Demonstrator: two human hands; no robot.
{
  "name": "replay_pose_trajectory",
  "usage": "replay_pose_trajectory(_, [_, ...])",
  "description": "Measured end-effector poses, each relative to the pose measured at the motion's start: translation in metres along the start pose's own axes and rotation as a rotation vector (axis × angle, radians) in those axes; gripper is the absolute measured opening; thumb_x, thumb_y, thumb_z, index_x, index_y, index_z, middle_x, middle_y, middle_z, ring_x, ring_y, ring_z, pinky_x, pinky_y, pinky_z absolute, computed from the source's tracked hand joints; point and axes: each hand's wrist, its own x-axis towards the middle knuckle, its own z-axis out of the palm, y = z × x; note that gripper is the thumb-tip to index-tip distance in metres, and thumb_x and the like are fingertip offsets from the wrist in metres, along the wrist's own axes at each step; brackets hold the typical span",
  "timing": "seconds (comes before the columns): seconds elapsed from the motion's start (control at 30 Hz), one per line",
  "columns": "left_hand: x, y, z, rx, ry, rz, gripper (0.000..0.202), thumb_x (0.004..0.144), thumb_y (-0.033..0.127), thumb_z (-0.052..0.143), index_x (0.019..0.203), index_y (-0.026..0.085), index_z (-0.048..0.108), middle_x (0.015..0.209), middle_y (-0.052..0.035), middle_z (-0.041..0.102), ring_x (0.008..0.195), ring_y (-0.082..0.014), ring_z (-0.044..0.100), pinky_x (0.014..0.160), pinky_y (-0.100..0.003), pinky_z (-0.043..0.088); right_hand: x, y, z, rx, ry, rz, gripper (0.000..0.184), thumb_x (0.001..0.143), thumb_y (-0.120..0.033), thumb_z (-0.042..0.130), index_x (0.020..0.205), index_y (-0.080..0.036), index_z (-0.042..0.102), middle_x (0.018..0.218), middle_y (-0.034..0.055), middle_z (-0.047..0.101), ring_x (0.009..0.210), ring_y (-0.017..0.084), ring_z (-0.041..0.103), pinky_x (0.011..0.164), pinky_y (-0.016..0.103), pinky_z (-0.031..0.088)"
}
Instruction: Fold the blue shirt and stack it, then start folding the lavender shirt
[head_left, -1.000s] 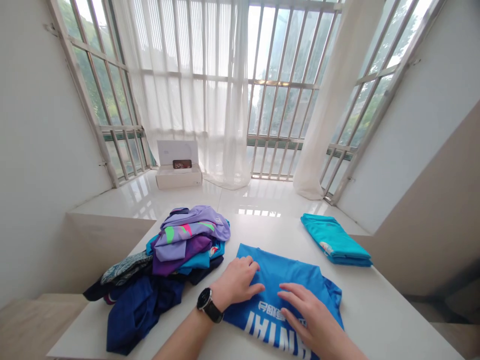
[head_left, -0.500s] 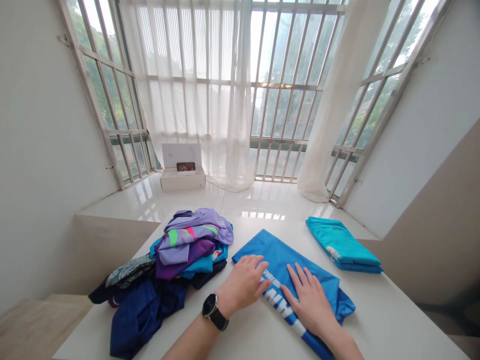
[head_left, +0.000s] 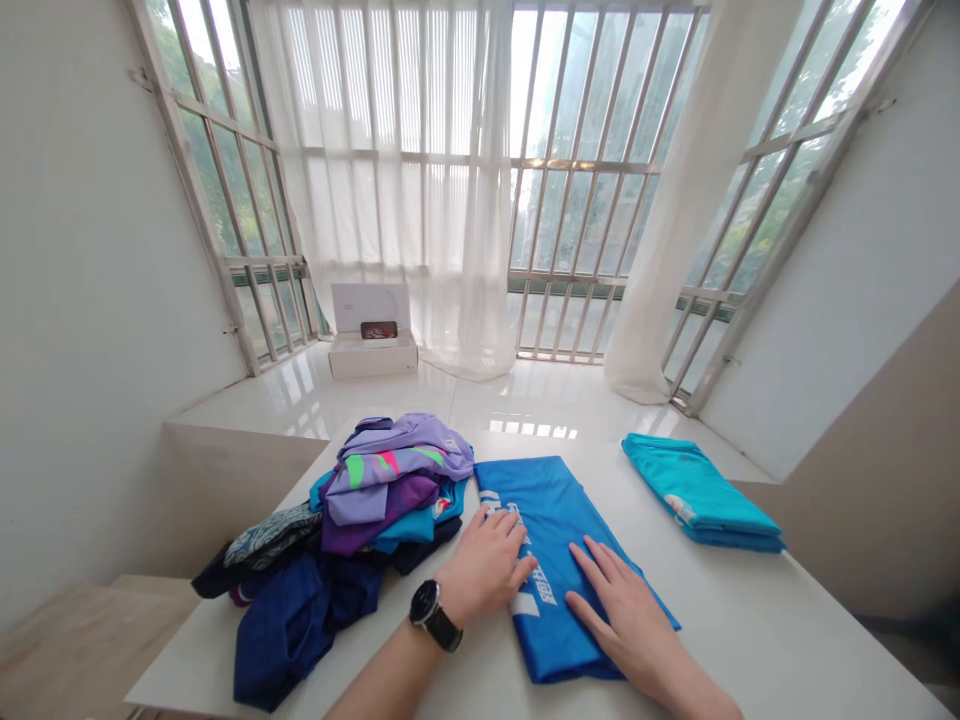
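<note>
A blue shirt (head_left: 559,510) with white lettering lies folded on the white table, its printed strip toward the left. My left hand (head_left: 491,560), with a black watch at the wrist, rests on the shirt's left edge over part of the lettering. Its fingers are stretched out. Flat across the right half of the cloth lies my right hand (head_left: 619,610), fingers spread. Left of the shirt is a loose heap of clothes (head_left: 397,470) in lilac, purple, navy and patterned cloth. Some turquoise folded clothes (head_left: 697,490) sit in a neat stack on the right.
The white table (head_left: 787,640) meets a glossy window sill (head_left: 480,405) at the back. On the sill a white box (head_left: 373,360) stands with its lid up and a phone (head_left: 379,330) leaning in it. White curtains (head_left: 465,220) hang before the barred windows.
The blue shirt has turned on the table, from slanting to more upright in view, and its lower part now lies tucked in. Both hands stay on it. The view has shifted slightly.
</note>
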Motion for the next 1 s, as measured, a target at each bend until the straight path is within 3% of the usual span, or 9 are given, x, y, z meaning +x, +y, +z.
replay_pose_trajectory(0.1, [0.001, 0.002, -0.002, -0.002, 0.011, -0.028, 0.042, 0.100, 0.044, 0.043, 0.127, 0.015, 0.058, 0.140, -0.0144, 0.055, 0.134, -0.0313, 0.045, 0.116, -0.052, 0.026, 0.002, -0.014, 0.004, -0.017, 0.026, 0.047, 0.069, 0.091, -0.063, 0.043, 0.146, -0.022, 0.047, 0.155, 0.0114, 0.041, 0.143, 0.034, 0.036, 0.116, 0.054, 0.034])
replay_pose_trajectory(0.2, [0.003, 0.006, -0.007, -0.089, 0.001, 0.033, 0.034, 0.097, 0.042, 0.051, 0.121, 0.019, 0.061, 0.133, -0.0109, 0.060, 0.124, -0.0286, 0.053, 0.110, -0.046, 0.036, -0.001, -0.015, 0.004, 0.072, 0.097, -0.026, 0.062, 0.091, -0.057, 0.047, 0.142, -0.023, 0.053, 0.152, 0.0114, 0.046, 0.139, 0.033, 0.043, 0.114, 0.051, 0.039])
replay_pose_trajectory(0.33, [0.004, 0.017, -0.009, -0.240, -0.089, 0.195, 0.043, 0.089, 0.048, 0.064, 0.123, 0.023, 0.059, 0.117, -0.0064, 0.067, 0.110, -0.0238, 0.061, 0.097, -0.034, 0.046, -0.024, 0.008, 0.009, 0.198, 0.261, -0.157, 0.046, 0.093, -0.051, 0.048, 0.131, -0.030, 0.062, 0.145, 0.0079, 0.054, 0.132, 0.028, 0.052, 0.108, 0.044, 0.048])
replay_pose_trajectory(0.43, [0.004, 0.023, -0.005, -0.229, -0.139, 0.268, 0.047, 0.083, 0.056, 0.069, 0.117, 0.024, 0.064, 0.113, -0.0058, 0.068, 0.105, -0.0244, 0.062, 0.093, -0.034, 0.046, -0.046, 0.029, 0.014, 0.212, 0.336, -0.174, 0.037, 0.092, -0.053, 0.052, 0.114, -0.032, 0.073, 0.134, 0.0074, 0.064, 0.126, 0.030, 0.057, 0.105, 0.046, 0.051])
replay_pose_trajectory(0.53, [0.003, 0.023, -0.001, -0.220, -0.131, 0.300, 0.053, 0.079, 0.065, 0.069, 0.113, 0.024, 0.066, 0.113, -0.0065, 0.068, 0.103, -0.0252, 0.062, 0.092, -0.036, 0.045, -0.062, 0.048, 0.017, 0.232, 0.361, -0.175, 0.037, 0.089, -0.056, 0.055, 0.112, -0.034, 0.074, 0.130, 0.0073, 0.067, 0.121, 0.030, 0.061, 0.101, 0.045, 0.054])
replay_pose_trajectory(0.63, [0.003, 0.021, -0.001, -0.239, -0.131, 0.311, 0.063, 0.072, 0.073, 0.070, 0.113, 0.024, 0.067, 0.111, -0.0073, 0.068, 0.100, -0.0260, 0.062, 0.093, -0.037, 0.044, -0.070, 0.062, 0.016, 0.236, 0.356, -0.184, 0.037, 0.089, -0.054, 0.055, 0.116, -0.036, 0.072, 0.131, 0.0071, 0.066, 0.120, 0.030, 0.062, 0.098, 0.044, 0.056])
replay_pose_trajectory(0.77, [0.002, 0.013, -0.008, -0.273, -0.187, 0.294, 0.067, 0.065, 0.075, 0.073, 0.110, 0.025, 0.066, 0.114, -0.0066, 0.066, 0.102, -0.0257, 0.061, 0.095, -0.035, 0.044, -0.073, 0.071, 0.014, 0.248, 0.351, -0.185, 0.039, 0.094, -0.038, 0.042, 0.123, -0.035, 0.069, 0.135, 0.0075, 0.063, 0.122, 0.026, 0.061, 0.099, 0.039, 0.056])
replay_pose_trajectory(1.0, [-0.001, -0.001, -0.023, -0.285, -0.272, 0.162, 0.061, 0.060, 0.076, 0.076, 0.093, 0.026, 0.069, 0.104, -0.0019, 0.064, 0.094, -0.0223, 0.060, 0.086, -0.031, 0.044, -0.073, 0.046, 0.023, 0.290, 0.408, -0.270, 0.032, 0.093, -0.040, 0.050, 0.116, -0.037, 0.071, 0.127, 0.0067, 0.068, 0.111, 0.023, 0.068, 0.089, 0.030, 0.059])
